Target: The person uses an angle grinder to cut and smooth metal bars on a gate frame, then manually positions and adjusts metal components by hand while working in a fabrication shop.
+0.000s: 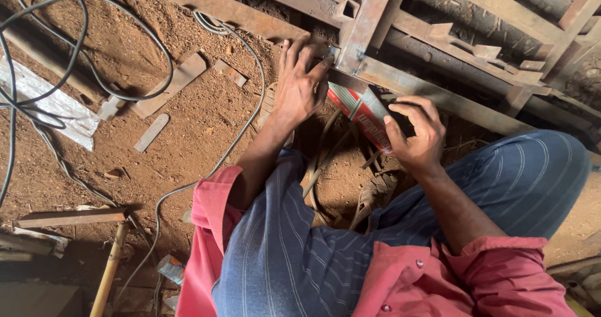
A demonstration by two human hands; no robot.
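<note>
My left hand is spread flat with its fingertips touching a joint of the rusty steel frame, where an upright bar meets a horizontal one. My right hand grips a red and white tool body that lies just under the horizontal bar. The tool's tip points up toward the joint by my left fingers. I am crouched, with my knees in blue striped trousers and red sleeves below both hands.
Grey and black cables run over the red dirt floor. Flat metal offcuts lie to the left, beside a silver sheet. A hammer with a wooden handle lies at lower left. More frame bars cross the upper right.
</note>
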